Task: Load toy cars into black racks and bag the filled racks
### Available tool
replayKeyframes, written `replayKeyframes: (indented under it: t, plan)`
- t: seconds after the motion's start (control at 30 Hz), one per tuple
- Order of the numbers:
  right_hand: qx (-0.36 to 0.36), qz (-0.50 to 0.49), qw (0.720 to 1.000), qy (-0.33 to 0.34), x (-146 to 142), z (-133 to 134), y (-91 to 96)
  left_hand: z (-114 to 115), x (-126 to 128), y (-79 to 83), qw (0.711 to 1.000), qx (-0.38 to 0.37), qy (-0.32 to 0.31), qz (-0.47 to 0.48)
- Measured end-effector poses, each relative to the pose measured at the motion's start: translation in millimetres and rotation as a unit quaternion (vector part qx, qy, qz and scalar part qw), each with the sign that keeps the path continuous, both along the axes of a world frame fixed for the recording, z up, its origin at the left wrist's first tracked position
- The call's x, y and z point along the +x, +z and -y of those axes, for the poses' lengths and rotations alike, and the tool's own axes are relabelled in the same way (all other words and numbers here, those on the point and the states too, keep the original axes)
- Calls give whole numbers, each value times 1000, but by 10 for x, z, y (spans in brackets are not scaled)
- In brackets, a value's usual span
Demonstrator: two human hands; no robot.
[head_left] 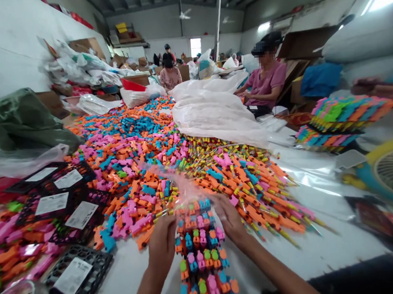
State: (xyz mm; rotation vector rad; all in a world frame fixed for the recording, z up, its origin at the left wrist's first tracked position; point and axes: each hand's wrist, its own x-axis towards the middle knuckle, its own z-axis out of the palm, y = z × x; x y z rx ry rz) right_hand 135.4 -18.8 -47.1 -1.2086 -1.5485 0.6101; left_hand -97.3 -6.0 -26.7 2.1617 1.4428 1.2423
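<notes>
A clear plastic bag stands open in front of me, with a long block of small colourful toy figures in rows running into its mouth. My left hand grips the bag's left edge beside the block. My right hand holds the bag's right edge, fingers curled on the film. Behind them spreads a large heap of loose orange, pink and blue toy parts, and a pile of coloured pencil-like sticks.
Black mesh trays with white labels lie at the left. A big white sack lies across the table. A seated person in a pink shirt works at the far right; another person sits farther back. Stacked toy blocks sit at the right.
</notes>
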Motion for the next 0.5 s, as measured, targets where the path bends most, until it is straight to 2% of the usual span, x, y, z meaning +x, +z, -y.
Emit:
replayKeyframes:
  t: [0.13,0.2,0.27,0.37,0.43,0.5]
  plan:
    - [48,50,997,-42,6,268,-304,235,-171,-261,998,63,-4,-9]
    - [59,62,995,-60,-11,268,-402,250,-206,-377,999,53,3,-1]
    - [72,75,991,-87,-43,185,-438,186,-175,-457,999,12,33,40]
    - [85,91,985,-120,-107,13,-434,-25,-65,-503,986,-53,97,126]
    - [48,81,988,-123,-153,-73,-430,-187,-2,-497,978,-98,101,153]
    - [-21,52,992,-117,-193,-114,-427,-296,32,-483,973,-165,77,142]
